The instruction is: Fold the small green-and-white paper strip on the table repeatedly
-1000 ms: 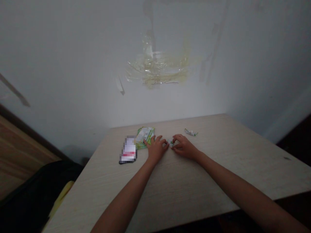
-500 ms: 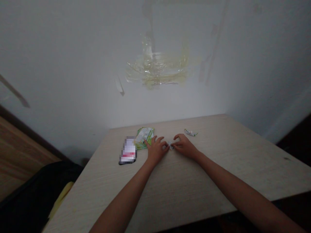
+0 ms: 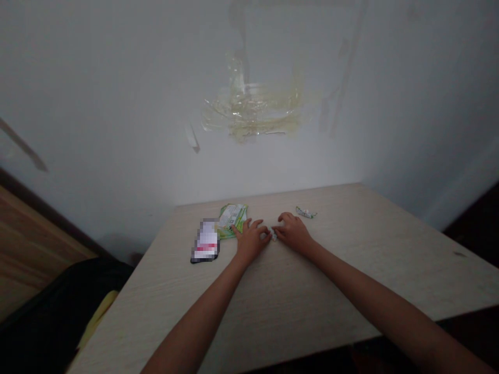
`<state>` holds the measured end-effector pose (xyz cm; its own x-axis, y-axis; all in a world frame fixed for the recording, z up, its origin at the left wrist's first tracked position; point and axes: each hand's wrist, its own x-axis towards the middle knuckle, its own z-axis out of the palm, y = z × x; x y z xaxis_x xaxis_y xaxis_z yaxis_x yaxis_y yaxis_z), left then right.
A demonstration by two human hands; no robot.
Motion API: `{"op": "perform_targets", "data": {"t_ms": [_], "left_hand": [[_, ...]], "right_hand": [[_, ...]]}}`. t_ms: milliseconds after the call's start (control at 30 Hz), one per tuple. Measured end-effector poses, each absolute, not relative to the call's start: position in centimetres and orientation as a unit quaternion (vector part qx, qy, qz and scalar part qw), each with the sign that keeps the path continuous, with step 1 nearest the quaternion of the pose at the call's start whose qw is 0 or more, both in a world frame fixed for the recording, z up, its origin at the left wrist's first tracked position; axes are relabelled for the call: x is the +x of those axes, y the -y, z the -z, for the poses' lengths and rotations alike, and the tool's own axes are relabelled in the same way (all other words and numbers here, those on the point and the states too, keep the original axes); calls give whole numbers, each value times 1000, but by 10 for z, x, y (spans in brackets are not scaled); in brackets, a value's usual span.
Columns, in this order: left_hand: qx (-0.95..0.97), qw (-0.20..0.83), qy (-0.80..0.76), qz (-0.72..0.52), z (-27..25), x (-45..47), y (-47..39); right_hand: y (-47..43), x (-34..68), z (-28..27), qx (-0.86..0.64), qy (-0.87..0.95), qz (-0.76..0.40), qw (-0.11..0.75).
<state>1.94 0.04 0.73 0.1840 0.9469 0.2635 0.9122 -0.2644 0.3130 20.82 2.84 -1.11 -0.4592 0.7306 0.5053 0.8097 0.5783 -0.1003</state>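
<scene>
The right hand (image 3: 294,232) has shifted in the last second: its fingers have drawn up and a little away from the wearer, the index bending inward, while the left hand (image 3: 250,243) has hardly moved. Between their fingertips, on the table (image 3: 319,301), lies a small wrapper (image 3: 273,235), near where it was. The left thumb and index are bunched at its left side, the other fingers spread toward the green packet (image 3: 233,221); the right fingers are curled, one reaching to its upper right. Whether either hand truly pinches it cannot be told. The change reads as a small regrip, the left hand seemingly steadying while the right works. A similar strip (image 3: 306,212) lies beyond the right hand, apart from it, and a pixelated slab (image 3: 206,244) sits beside the packet.
</scene>
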Motion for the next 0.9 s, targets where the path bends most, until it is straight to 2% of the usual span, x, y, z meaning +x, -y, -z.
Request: {"op": "perform_targets", "data": {"t_ms": [233,600,900], "left_hand": [[770,37,-602,-206,-5,17,-1],[763,36,-605,-225,0,13,-4],[753,40,-613,-234,-2,12,-2]], "right_hand": [[-30,206,12,-475,841,63,252],[-44,221,33,-444,826,-23,346],[-45,222,36,-411,836,-31,361]]}}
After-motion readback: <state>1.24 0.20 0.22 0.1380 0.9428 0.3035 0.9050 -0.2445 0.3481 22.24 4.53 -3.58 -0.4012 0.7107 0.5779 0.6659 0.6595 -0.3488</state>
